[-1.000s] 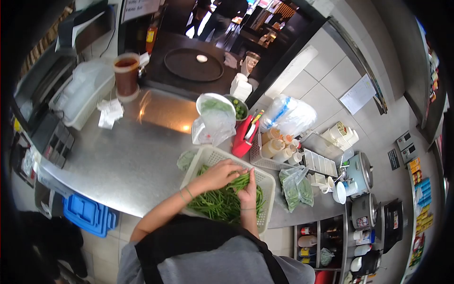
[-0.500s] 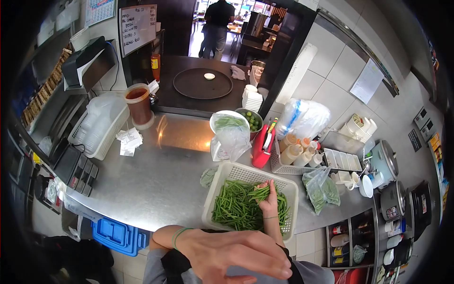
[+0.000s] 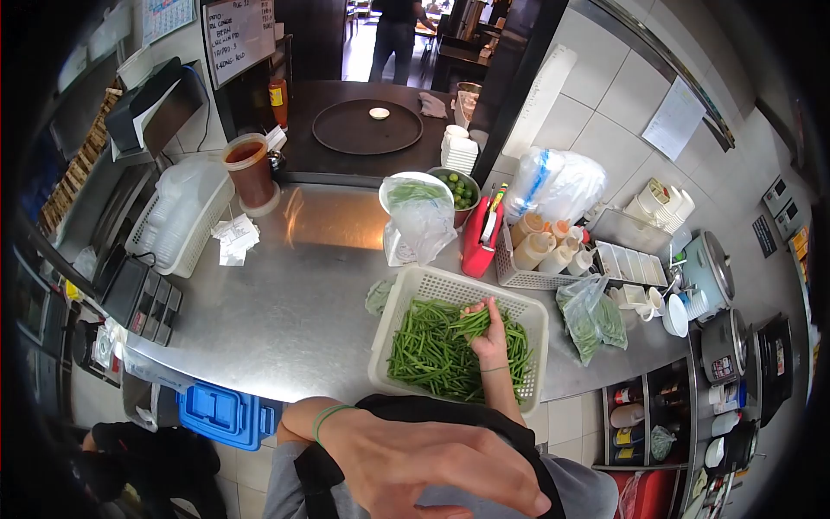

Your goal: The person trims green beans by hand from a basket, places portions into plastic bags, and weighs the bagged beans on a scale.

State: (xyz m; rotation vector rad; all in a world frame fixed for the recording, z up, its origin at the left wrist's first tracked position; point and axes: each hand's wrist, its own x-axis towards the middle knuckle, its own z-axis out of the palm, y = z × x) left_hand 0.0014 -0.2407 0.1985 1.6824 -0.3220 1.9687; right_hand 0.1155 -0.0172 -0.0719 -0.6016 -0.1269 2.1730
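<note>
A white perforated plastic basket (image 3: 382, 355) holds a heap of cut green beans (image 3: 432, 350) at the counter's front edge. Inside it, my right hand (image 3: 489, 342) is palm up over the right part of the heap, its fingers and thumb closed round a small bunch of green beans. My left hand (image 3: 432, 463) is raised close to the camera, in front of my body and on the near side of the basket. Its fingers stretch to the right, slightly bent, with the thumb apart below; I see nothing in it. A green band circles each wrist.
Behind the basket are a bag-covered bowl (image 3: 415, 208), a pot of green limes (image 3: 460, 186) and a red holder (image 3: 480, 246). Squeeze bottles (image 3: 549, 251) and bagged greens (image 3: 592, 320) stand right. A sauce tub (image 3: 251, 177) stands left. Someone in black (image 3: 156, 467) is low at left.
The view has tilted down, so the counter sits higher. My right hand keeps the bunch of beans. The person beyond the pass-through has shifted, and the person at lower left shows more.
</note>
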